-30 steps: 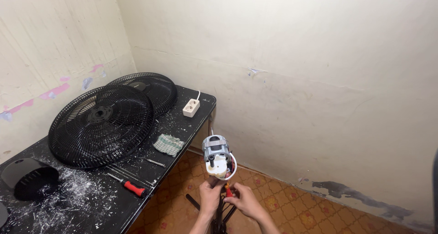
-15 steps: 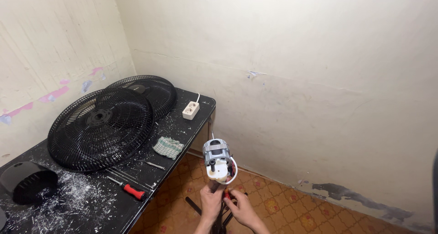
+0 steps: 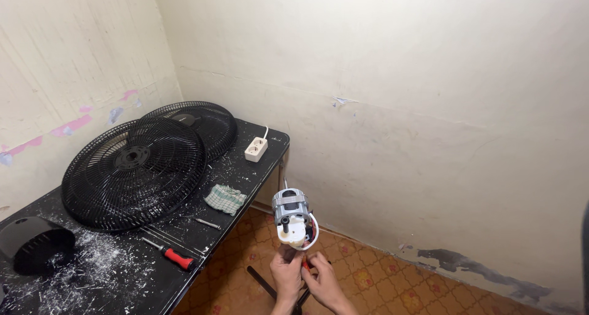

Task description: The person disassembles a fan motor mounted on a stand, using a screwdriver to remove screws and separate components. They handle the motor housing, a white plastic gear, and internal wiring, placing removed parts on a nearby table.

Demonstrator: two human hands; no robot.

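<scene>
Grey fan motor (image 3: 291,213) above both hands' grip

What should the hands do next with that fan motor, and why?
Probably steady the fan motor with the left hand while the right hand works at the red bit beside the stand's top. Both hands already meet just under the motor, and the red-handled screwdriver lies unused on the black table, so fingers likely do for now.
</scene>
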